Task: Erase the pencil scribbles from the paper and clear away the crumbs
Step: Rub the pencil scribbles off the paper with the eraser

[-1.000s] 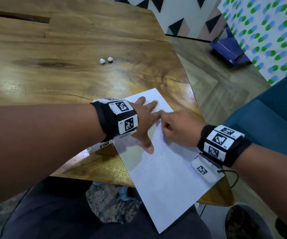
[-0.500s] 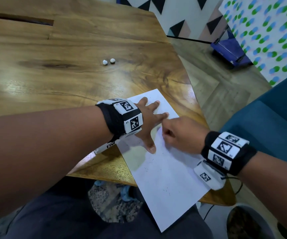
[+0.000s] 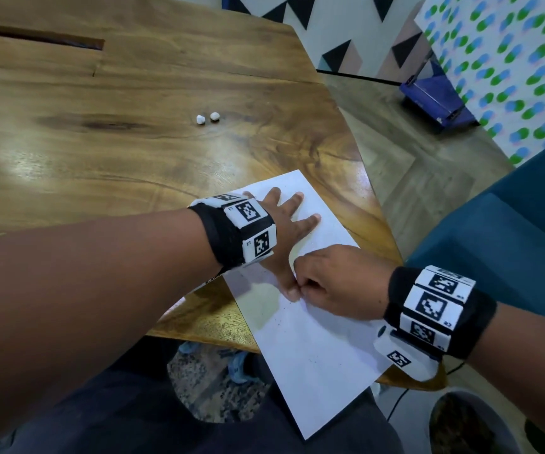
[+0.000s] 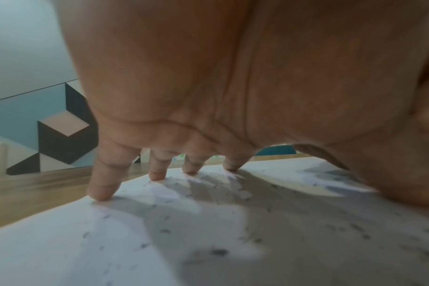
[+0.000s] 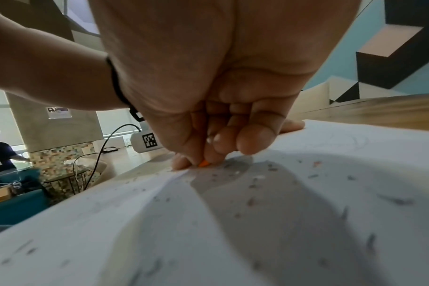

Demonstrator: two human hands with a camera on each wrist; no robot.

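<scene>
A white paper sheet (image 3: 313,348) lies at the wooden table's near right corner and hangs over the edge. My left hand (image 3: 284,224) lies flat on its far half, fingers spread and pressing it down (image 4: 103,193). My right hand (image 3: 333,283) is curled beside the left thumb and pinches a small orange eraser (image 5: 203,164) against the paper. Dark eraser crumbs (image 5: 252,185) are scattered over the sheet (image 4: 218,251). Faint pencil lines (image 5: 350,141) show on the far part of the paper.
Two small white lumps (image 3: 207,118) sit on the wooden table (image 3: 101,152) further back. A teal seat (image 3: 500,231) stands at the right, and a blue box (image 3: 435,99) lies on the floor beyond it. My lap is under the overhanging paper.
My right hand has slid back toward me along the paper, from beside the left fingertips to the left thumb. The left hand stays flat on the sheet.
</scene>
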